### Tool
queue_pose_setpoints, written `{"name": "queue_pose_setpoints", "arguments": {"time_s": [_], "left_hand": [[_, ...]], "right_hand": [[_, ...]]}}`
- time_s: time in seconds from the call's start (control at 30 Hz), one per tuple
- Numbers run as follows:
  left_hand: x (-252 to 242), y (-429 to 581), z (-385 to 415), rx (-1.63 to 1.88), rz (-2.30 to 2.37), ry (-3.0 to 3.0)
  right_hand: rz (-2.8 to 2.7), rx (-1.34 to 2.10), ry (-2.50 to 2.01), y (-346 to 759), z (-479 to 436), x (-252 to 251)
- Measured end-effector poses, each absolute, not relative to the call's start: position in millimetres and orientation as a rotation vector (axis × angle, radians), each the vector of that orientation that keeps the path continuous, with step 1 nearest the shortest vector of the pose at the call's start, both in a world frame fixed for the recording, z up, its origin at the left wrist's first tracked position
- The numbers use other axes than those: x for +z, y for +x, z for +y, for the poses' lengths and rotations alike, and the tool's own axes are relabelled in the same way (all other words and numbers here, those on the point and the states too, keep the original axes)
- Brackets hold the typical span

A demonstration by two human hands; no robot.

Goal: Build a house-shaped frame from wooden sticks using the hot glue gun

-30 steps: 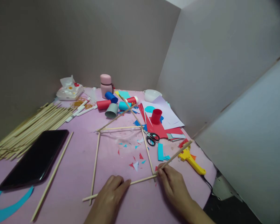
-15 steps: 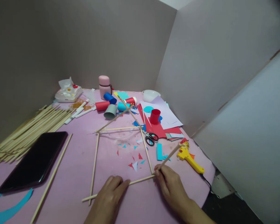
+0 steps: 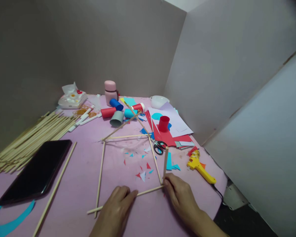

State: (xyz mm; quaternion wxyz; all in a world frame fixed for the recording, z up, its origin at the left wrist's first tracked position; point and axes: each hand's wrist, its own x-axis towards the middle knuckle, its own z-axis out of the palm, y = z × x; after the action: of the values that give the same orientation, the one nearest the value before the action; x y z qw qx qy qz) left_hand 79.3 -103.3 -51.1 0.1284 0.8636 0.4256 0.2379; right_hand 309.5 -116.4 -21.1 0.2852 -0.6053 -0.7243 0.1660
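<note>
Thin wooden sticks form a four-sided frame on the pink table, with two crossed sticks [image 3: 131, 122] leaning up at its far side. My left hand [image 3: 117, 205] is closed over the near stick [image 3: 150, 190] of the frame, pressing it to the table. At the near right corner, my right hand [image 3: 181, 194] pinches the lower end of a separate stick [image 3: 165, 161], which stands nearly upright there. My fingers hide its foot, so I cannot tell whether it is joined to the frame. Small red, blue and white paper scraps [image 3: 143, 175] lie inside the frame.
A yellow glue gun [image 3: 201, 168] with a cord lies at the right. Black-handled scissors [image 3: 159, 148] touch the frame's right side. On the left are a dark phone [image 3: 37, 171], a loose stick [image 3: 55, 189] and a stick pile [image 3: 32, 141]. Paper tubes [image 3: 116, 118] stand farther back.
The stick in my right hand has swung from a rightward lean to nearly upright. My left hand and the frame have hardly moved.
</note>
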Motion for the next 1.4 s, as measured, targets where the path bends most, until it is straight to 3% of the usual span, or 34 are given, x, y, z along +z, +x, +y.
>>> {"name": "queue_pose_setpoints", "arguments": {"time_s": [0.3,0.43,0.63,0.8,1.2,1.3,1.4], "left_hand": [[20.3,127.2,-81.4,0.948,1.013,2.402],[40.5,152.2,-64.3,0.899,0.846,2.28],[35.0,153.2,-51.6,1.015,0.779,2.265],[32.7,149.0,-51.3,1.015,0.764,2.273],[37.1,151.3,-55.9,0.889,0.79,2.258],[37.1,153.3,-56.3,0.851,0.778,2.267],[37.7,154.2,-57.1,0.809,0.786,2.257]], "right_hand": [[-1.928,0.399,-1.589,310.7,-115.7,-20.6],[-1.905,0.334,-1.537,305.8,-114.9,-21.1],[-1.907,0.338,-1.588,313.2,-109.7,-14.7],[-1.74,-0.077,-2.099,385.0,-103.8,-5.0],[-1.614,-0.095,-2.254,433.8,-109.1,-27.0],[-1.497,0.02,-2.127,427.4,-133.1,-12.5],[-1.276,0.555,-1.83,406.0,-165.9,3.8]]}}
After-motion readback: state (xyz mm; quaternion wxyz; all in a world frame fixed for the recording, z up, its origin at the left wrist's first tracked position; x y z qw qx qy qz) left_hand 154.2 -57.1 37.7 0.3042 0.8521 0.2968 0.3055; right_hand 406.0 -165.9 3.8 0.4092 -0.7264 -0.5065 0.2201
